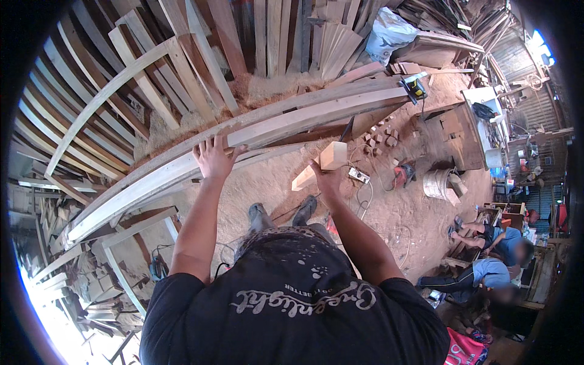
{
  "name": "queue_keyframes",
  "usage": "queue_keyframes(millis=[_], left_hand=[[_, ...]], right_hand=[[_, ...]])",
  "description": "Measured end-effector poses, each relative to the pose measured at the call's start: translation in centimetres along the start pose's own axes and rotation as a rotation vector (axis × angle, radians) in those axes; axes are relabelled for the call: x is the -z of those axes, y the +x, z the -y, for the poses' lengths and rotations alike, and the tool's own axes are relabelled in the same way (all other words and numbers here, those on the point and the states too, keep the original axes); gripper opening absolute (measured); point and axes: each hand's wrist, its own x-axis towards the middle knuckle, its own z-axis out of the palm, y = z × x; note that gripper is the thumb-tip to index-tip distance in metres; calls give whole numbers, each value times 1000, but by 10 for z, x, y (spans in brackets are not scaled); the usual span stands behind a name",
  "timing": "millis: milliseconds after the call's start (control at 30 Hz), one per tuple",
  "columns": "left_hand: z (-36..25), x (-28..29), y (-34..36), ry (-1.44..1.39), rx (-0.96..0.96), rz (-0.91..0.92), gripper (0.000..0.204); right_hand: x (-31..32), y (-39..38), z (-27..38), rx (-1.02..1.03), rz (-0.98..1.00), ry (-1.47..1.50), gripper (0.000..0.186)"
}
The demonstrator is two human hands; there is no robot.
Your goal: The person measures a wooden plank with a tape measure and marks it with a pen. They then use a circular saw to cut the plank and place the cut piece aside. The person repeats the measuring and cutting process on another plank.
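Note:
My left hand (pixel 214 159) lies with spread fingers on a long pale wooden beam (pixel 280 129), which runs from the lower left to the upper right in front of me. Something small and brown shows by its thumb, too little to make out. On the near side of the beam, my right hand (pixel 329 184) is closed round a short squared wooden block (pixel 333 156), held tilted above the floor. The block's pale end face points up and away. A yellow and black power tool (pixel 415 89) rests at the beam's far right end.
Planks and curved wooden pieces (pixel 103 100) lean and lie beyond the beam. Small wood offcuts (pixel 381 134), a power strip (pixel 359 175) with cords, a red power tool (pixel 403 176) and a bucket of wood (pixel 435 184) are on the dusty floor. Two people (pixel 491 272) sit at the right.

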Motion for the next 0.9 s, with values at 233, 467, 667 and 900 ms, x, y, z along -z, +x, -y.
queue_keyframes(millis=[233,467,667,900], left_hand=[[3,-3,5,2,6,72,90],[1,0,0,34,-8,10,79],[2,-2,2,-10,16,23,85],[1,4,4,-27,49,45,88]], right_hand=[[15,7,-82,-40,247,-559,58],[53,-7,-84,-118,513,-185,55],[55,21,-62,37,618,-598,70],[5,32,-44,102,280,-799,100]])
